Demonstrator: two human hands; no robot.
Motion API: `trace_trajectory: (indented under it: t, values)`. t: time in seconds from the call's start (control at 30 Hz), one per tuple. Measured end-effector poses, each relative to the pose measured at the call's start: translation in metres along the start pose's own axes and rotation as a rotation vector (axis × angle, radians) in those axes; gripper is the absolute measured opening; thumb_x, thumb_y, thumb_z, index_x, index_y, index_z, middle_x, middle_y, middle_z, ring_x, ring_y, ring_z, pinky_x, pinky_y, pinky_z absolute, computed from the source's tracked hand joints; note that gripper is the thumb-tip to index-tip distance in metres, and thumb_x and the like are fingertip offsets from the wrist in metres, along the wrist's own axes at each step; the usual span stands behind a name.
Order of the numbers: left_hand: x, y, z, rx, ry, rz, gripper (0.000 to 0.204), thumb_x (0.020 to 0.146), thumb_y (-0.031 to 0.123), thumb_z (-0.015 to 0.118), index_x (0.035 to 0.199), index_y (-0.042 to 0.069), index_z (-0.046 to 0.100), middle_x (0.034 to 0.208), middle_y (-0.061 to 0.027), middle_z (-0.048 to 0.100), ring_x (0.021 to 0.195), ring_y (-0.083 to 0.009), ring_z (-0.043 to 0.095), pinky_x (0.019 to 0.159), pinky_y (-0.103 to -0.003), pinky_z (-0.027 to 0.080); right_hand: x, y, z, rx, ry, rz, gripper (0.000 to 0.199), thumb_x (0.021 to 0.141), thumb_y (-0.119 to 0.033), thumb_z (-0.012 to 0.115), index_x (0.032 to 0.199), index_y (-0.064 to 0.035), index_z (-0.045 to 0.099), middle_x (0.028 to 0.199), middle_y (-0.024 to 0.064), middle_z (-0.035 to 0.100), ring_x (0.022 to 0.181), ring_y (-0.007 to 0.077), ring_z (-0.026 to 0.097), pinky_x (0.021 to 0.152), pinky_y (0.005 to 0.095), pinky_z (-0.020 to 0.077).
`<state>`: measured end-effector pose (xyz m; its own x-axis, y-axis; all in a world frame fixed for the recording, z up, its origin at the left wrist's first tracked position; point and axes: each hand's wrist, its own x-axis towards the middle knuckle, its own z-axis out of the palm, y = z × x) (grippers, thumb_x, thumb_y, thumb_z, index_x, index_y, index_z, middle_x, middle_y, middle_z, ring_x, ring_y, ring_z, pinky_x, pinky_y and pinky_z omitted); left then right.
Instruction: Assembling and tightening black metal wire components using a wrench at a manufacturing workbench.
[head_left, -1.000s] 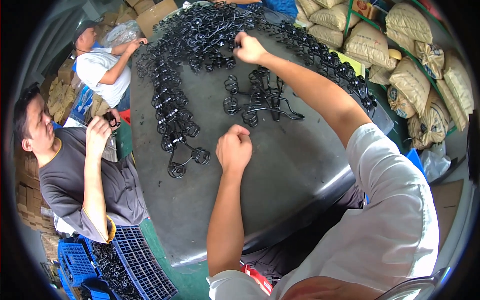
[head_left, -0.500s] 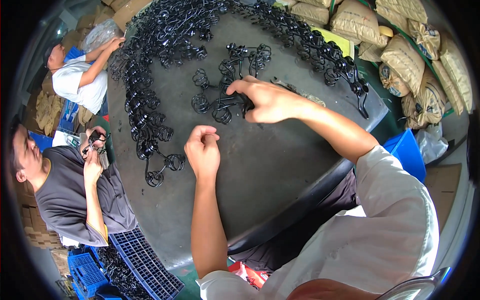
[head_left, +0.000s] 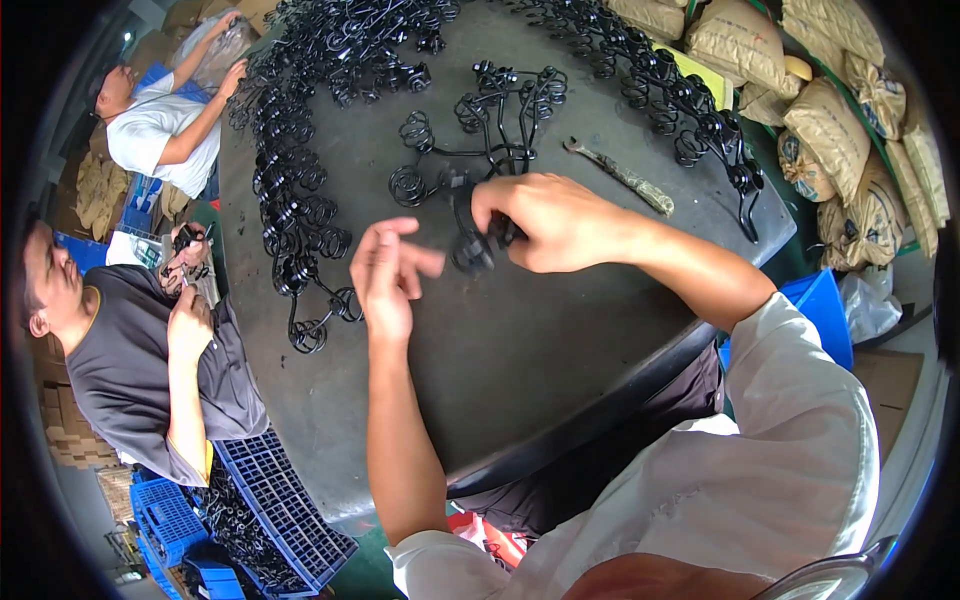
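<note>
My right hand (head_left: 562, 222) is closed around a black coiled wire spring (head_left: 470, 245), lifted a little over the dark table (head_left: 520, 370) and blurred by motion. To its left, my left hand (head_left: 385, 285) has its fingers apart, partly smeared, with nothing in them. Just beyond my hands lie several loose black wire springs (head_left: 497, 112), their coils joined by long straight legs. A spanner (head_left: 622, 177) with a wrapped handle rests on the table beyond my right wrist.
Black springs form a big heap (head_left: 340, 45), a left row (head_left: 285, 200) and a right row (head_left: 690, 110). Two people work along the left side; the nearer one handles small black parts. Blue crates (head_left: 285, 510) stand lower left, stacked sacks (head_left: 735, 45) at far right.
My right hand has drawn a spring out of the loose group toward me. My left hand has spread its fingers. The spanner, partly covered before, now shows fully.
</note>
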<state>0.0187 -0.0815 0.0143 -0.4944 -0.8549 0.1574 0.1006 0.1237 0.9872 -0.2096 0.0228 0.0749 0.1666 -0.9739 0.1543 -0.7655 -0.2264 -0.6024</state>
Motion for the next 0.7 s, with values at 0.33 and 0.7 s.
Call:
trace_trajectory:
  t: [0.33,0.7]
  values:
    - [-0.009,0.013,0.016,0.167,-0.314,-0.124,0.030,0.095,0.030,0.075,0.089,0.002,0.066,0.076,0.0034,0.061,0.067,-0.0051,0.054,0.060,-0.023,0.042,-0.009,-0.004,-0.019,0.419,-0.471,-0.414,0.039,0.069,0.002,0.068,0.107,-0.0014,0.062,0.094,0.0128,0.069,0.085,0.0276,0.067,0.075,0.0400,0.0513]
    - [-0.017,0.037,0.036,0.453,-0.771,-0.420,0.025,0.092,0.017,0.068,0.075,-0.001,0.067,0.060,-0.0044,0.065,0.052,-0.0086,0.060,0.049,-0.024,0.042,-0.005,0.043,-0.057,0.106,-0.157,-0.003,0.045,0.071,0.005,0.056,0.115,0.0015,0.058,0.107,0.0161,0.064,0.099,0.0315,0.062,0.088,0.0391,0.0485]
